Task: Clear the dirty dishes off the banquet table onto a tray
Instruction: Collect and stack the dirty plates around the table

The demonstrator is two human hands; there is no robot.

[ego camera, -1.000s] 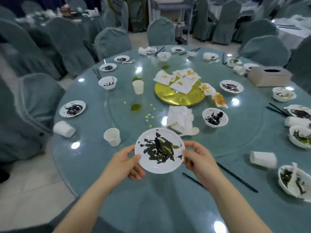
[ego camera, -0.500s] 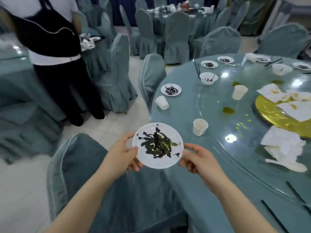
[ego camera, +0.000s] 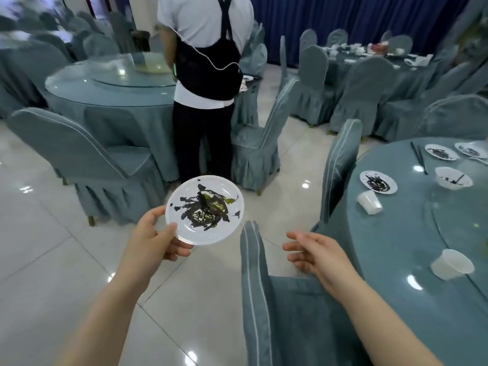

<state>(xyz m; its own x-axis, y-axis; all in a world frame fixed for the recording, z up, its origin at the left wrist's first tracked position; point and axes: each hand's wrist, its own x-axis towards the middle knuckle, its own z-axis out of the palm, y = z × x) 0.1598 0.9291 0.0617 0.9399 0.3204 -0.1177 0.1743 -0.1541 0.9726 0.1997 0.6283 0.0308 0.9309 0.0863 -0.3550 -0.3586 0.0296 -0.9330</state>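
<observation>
Both hands had been on the dirty plate a moment earlier; now only the left hand gripped it, thumb over the near rim and fingers curled beneath, while the right hand had let go and hung open with relaxed fingers above a covered chair. The plate had come away from the banquet surface and was out over the tiled floor, held roughly level, so it looked to be on its way to a tray, though no tray was in sight. It was small, white and round, smeared across the middle with black and greenish residue. More dirty plates and cups waited on the surface, and another person stood by a neighbouring table
</observation>
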